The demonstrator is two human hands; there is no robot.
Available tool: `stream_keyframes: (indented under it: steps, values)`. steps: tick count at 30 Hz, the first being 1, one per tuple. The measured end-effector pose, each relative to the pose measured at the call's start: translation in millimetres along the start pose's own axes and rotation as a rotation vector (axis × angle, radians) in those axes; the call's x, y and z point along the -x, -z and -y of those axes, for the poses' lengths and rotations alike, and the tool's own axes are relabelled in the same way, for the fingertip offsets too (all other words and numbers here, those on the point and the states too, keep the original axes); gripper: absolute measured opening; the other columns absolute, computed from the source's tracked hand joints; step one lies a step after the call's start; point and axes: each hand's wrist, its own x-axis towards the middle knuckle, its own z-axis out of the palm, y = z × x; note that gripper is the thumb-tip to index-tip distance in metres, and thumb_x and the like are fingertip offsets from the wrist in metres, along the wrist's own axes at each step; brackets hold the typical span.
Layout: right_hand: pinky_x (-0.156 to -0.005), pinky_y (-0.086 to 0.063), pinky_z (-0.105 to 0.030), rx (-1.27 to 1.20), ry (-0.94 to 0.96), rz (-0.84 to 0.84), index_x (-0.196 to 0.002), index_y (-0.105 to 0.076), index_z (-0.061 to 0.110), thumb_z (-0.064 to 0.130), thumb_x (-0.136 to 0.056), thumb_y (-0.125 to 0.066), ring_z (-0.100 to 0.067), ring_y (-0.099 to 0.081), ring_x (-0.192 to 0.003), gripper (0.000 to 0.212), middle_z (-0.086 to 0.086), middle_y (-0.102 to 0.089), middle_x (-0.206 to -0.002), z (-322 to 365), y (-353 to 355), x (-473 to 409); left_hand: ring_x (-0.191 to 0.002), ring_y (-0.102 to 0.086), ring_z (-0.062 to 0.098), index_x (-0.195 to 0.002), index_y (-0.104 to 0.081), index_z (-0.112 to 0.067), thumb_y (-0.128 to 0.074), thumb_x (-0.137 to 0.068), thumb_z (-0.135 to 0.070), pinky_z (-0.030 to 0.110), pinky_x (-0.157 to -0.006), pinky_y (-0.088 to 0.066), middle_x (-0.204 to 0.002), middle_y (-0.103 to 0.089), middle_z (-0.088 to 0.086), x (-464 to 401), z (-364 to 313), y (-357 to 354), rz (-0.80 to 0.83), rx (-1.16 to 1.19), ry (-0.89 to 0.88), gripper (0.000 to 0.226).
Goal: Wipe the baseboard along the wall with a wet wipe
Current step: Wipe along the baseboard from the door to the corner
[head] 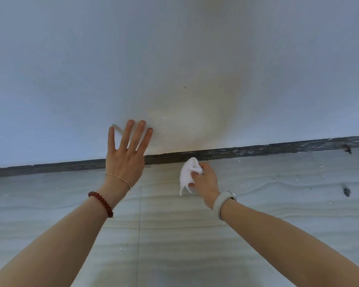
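Note:
A dark grey baseboard (257, 151) runs across the view where the pale wall (174, 59) meets the floor. My right hand (205, 181) grips a crumpled white wet wipe (188, 172), whose top edge touches the baseboard's lower edge near the middle. My left hand (126, 156) is flat with fingers spread, its palm over the baseboard and fingertips on the wall. The stretch of baseboard behind the left palm is hidden.
Pale grey floor tiles (174, 235) with a wavy grain and a grout line (140, 224) fill the lower half. Small white flecks and two dark specks (346, 191) lie on the floor at the right. The baseboard's right part looks scuffed and dusty.

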Motion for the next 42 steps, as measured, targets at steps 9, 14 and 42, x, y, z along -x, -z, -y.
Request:
stream_keyframes:
  steps: [9, 14, 42]
  values:
    - [-0.046, -0.043, -0.010, -0.318, -0.135, 0.160, -0.106, -0.051, 0.004, 0.004, -0.089, -0.048, -0.013, -0.048, -0.062, 0.017, -0.010, -0.050, -0.092, 9.9, -59.9, -26.0, -0.142, 0.015, 0.028, -0.146, -0.023, -0.013, -0.064, -0.077, -0.018, 0.060, -0.111, 0.001, -0.154, 0.004, 0.008, -0.2, -0.8, -11.2, 0.013, -0.012, -0.017, 0.080]
    - [-0.076, -0.051, -0.036, -0.360, -0.156, -0.070, -0.081, -0.050, 0.016, 0.006, -0.085, -0.054, -0.026, -0.056, -0.080, 0.011, -0.009, -0.058, -0.081, 0.6, -27.7, -48.4, -0.142, 0.016, 0.026, -0.147, -0.016, -0.017, -0.051, -0.083, -0.023, 0.064, -0.108, -0.007, -0.155, 0.008, 0.007, -0.5, 3.2, -16.2, 0.010, 0.020, -0.023, 0.073]
    - [-0.083, -0.051, -0.031, -0.682, -0.006, -0.763, -0.093, -0.042, 0.009, 0.002, -0.090, -0.045, -0.014, -0.048, -0.069, 0.008, 0.001, -0.041, -0.072, -24.7, 138.6, -80.0, -0.143, 0.011, 0.030, -0.145, -0.021, -0.021, -0.053, -0.072, -0.005, 0.060, -0.112, 0.000, -0.150, -0.017, 0.008, -18.4, -92.9, -18.6, -0.074, 0.250, -0.226, 0.081]
